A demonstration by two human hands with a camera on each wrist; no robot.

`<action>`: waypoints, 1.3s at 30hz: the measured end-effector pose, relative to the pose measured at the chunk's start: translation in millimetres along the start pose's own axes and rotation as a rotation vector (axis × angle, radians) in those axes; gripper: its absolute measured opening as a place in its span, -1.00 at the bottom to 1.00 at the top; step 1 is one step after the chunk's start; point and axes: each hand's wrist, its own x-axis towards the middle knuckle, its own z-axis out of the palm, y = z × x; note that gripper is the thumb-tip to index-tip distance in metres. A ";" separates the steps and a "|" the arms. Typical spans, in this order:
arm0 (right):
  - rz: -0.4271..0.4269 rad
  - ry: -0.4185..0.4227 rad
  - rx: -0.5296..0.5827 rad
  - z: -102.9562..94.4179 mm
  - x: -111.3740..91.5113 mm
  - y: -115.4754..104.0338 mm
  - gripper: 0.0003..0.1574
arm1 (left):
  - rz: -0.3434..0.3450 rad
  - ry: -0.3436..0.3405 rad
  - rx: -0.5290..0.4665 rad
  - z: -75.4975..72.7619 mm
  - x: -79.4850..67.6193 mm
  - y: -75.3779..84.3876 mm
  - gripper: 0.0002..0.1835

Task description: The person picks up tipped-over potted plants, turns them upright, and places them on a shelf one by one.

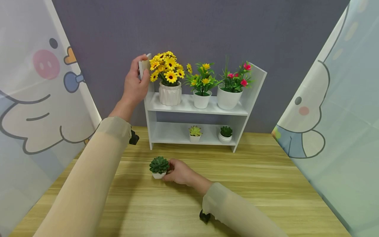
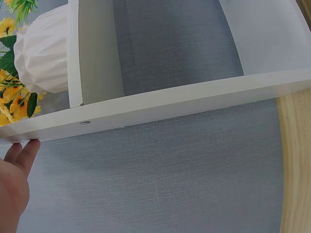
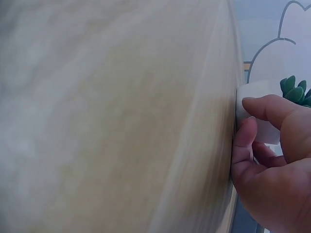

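My left hand (image 1: 137, 80) grips the upper part of the left side panel of a white two-tier shelf (image 1: 197, 112). In the left wrist view, fingertips (image 2: 30, 148) meet that panel's outer face. Down on the wooden table, in front of the shelf, my right hand (image 1: 180, 172) holds a dark green potted succulent (image 1: 159, 166) by its square white pot. Thumb and fingers sit at the pot's right side. The right wrist view shows the thumb (image 3: 265, 108) against the white pot (image 3: 267, 132), with the leaves partly cut off by the frame.
The upper tier bears yellow sunflowers (image 1: 170, 93), a yellow-flowered plant (image 1: 202, 99) and a pink-flowered plant (image 1: 228, 98). Below stand a light green succulent (image 1: 195, 133) and a dark one (image 1: 225, 134). Cartoon-printed panels (image 1: 44, 108) flank the wooden table (image 1: 266, 177), with a grey wall behind.
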 end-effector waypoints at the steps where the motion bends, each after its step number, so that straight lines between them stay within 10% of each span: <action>1: -0.005 -0.005 0.007 -0.2 0.3 0.5 -0.43 | -0.001 0.000 -0.001 -0.1 -0.1 0.1 -0.46; 6: -0.018 -0.027 0.096 -1.6 -0.3 0.6 -0.16 | -0.006 0.000 -0.001 0.0 -0.4 0.7 -0.46; 15: 0.010 -0.032 0.180 -0.7 -0.7 0.9 -0.29 | -0.012 -0.004 -0.001 -0.6 -1.7 0.8 -0.45; 39: -0.083 0.117 0.039 -21.8 20.6 -11.0 -0.11 | -0.012 -0.006 -0.011 -0.8 -0.9 2.4 -0.45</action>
